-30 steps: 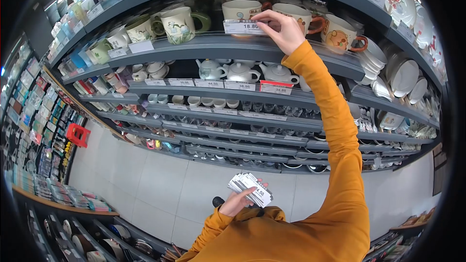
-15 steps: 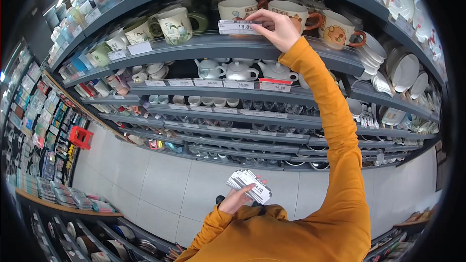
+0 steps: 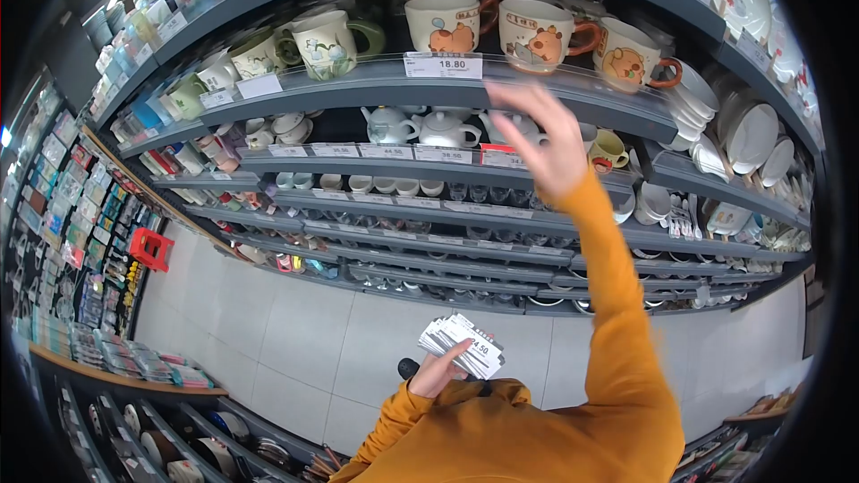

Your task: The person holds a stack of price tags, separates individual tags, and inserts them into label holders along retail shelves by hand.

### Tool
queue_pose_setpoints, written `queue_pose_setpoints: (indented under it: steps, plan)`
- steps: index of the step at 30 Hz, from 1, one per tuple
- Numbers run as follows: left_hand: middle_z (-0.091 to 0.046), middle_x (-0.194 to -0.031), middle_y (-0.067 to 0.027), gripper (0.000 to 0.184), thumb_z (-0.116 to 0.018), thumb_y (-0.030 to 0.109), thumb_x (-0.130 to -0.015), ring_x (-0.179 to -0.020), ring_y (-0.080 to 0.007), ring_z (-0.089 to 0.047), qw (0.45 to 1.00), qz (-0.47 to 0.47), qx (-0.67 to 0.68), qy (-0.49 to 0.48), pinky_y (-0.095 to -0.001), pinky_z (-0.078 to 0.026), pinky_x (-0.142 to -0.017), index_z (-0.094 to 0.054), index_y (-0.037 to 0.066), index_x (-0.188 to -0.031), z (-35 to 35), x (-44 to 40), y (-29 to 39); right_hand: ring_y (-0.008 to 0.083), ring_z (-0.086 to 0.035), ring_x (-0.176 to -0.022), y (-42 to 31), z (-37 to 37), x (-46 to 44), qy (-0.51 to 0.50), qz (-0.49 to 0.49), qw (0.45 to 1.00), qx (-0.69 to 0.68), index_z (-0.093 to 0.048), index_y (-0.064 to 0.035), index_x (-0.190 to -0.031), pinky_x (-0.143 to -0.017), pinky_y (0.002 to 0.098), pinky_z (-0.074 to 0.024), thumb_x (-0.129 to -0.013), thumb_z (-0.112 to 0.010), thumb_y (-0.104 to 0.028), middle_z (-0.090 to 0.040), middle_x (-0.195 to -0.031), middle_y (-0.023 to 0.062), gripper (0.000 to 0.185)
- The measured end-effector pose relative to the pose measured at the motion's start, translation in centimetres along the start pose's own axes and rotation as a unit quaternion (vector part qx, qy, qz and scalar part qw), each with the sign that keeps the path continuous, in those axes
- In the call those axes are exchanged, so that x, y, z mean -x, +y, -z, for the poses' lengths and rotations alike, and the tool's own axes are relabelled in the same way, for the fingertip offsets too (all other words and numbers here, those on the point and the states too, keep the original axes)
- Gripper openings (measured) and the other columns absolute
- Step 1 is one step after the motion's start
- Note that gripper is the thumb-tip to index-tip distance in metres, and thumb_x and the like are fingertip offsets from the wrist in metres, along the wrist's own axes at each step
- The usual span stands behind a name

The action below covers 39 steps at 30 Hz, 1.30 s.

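A fanned stack of price tags [image 3: 463, 346] is gripped in my left hand [image 3: 437, 374], low in front of my body, with the thumb across the top tag. My right hand [image 3: 543, 141] is smeared by motion; its fingers look stretched out and apart, and nothing shows between them. It hangs in front of the shelf edge, below the mugs. A price tag reading 18.80 [image 3: 443, 66] sits on that edge, up and left of the hand. Above it stand a mug with an orange animal [image 3: 443, 25] and a similar brown-handled mug [image 3: 535, 34].
Green-handled mugs [image 3: 324, 43] stand to the left on the same shelf. White teapots [image 3: 445, 130] line the shelf beneath, above rows of cups and glasses. Plates [image 3: 750, 134] are stacked at the right. A red stool [image 3: 149, 249] is on the tiled floor [image 3: 304, 331] at left.
My right hand has let go of the 18.80 tag, which stays on the shelf edge. The hand has moved down and to the right. My left hand still holds its stack.
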<state>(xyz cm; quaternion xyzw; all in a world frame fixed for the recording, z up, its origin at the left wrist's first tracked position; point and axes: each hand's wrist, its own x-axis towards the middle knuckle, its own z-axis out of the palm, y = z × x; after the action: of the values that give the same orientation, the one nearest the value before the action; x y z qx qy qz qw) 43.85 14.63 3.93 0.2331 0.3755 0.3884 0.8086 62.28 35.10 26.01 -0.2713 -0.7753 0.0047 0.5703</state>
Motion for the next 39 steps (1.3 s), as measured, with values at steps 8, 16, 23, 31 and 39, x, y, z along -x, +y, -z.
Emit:
queue_pose_setpoints:
  steps: [8, 16, 23, 31, 39]
  plan:
    - [-0.065, -0.088, -0.0009, 0.023, -0.062, 0.021, -0.091, -0.072, -0.0068, -0.06, 0.991, -0.067, -0.062, 0.102, -0.0205, -0.041, -0.051, -0.058, 0.006, -0.108, 1.1, -1.2, -1.3, 0.01, -0.061, -0.075, -5.9, -2.0, 28.5, -0.244, -0.541, 0.766, -0.248, -0.06, -0.0014, -0.085, -0.07, 0.0261, -0.0502, -0.088, -0.066, -0.015, -0.065, -0.08, 0.0049, 0.015]
    - [-0.062, -0.084, 0.0009, 0.021, -0.063, 0.016, -0.09, -0.066, -0.0043, -0.055, 0.989, -0.074, -0.114, 0.066, -0.0199, -0.036, -0.048, -0.059, 0.005, -0.108, -3.1, -4.2, -1.1, 0.008, -0.063, -0.067, -5.7, 1.8, 29.6, -0.047, -0.596, 0.747, -0.291, -0.059, 0.0012, -0.084, -0.06, 0.0207, -0.048, -0.086, -0.07, -0.014, -0.067, -0.075, 0.0067, 0.019]
    - [-0.063, -0.095, -0.0028, 0.027, -0.062, 0.016, -0.09, -0.075, -0.0079, -0.06, 0.994, -0.054, -0.087, 0.044, -0.0216, -0.044, -0.055, -0.056, 0.005, -0.114, -5.2, -5.0, -2.4, 0.0095, -0.064, -0.066, -5.0, 4.7, 30.1, -0.047, -0.56, 0.79, -0.245, -0.059, 0.0034, -0.084, -0.062, 0.0213, -0.0479, -0.087, -0.067, -0.013, -0.067, -0.074, 0.0089, 0.018]
    - [-0.056, -0.128, -0.0127, 0.04, -0.056, 0.016, -0.092, -0.099, -0.0153, -0.062, 0.998, 0.008, -0.052, -0.023, -0.0242, -0.051, -0.068, -0.045, 0.003, -0.129, -6.2, -4.0, -3.5, 0.0141, -0.063, -0.066, -4.7, 6.9, 28.0, 0.039, -0.559, 0.78, -0.28, -0.058, 0.0047, -0.088, -0.062, 0.0248, -0.0498, -0.091, -0.06, -0.01, -0.066, -0.074, 0.012, 0.015]
    - [-0.058, -0.124, -0.0147, 0.039, -0.057, 0.014, -0.091, -0.093, -0.0153, -0.064, 0.993, 0.032, -0.098, -0.06, -0.0203, -0.047, -0.056, -0.046, 0.002, -0.126, -8.2, -3.4, -2.9, 0.0082, -0.056, -0.064, -5.7, 11.4, 21.2, 0.114, -0.482, 0.831, -0.253, -0.058, 0.0031, -0.089, -0.059, 0.0219, -0.045, -0.091, -0.06, -0.005, -0.062, -0.072, 0.0049, 0.008]
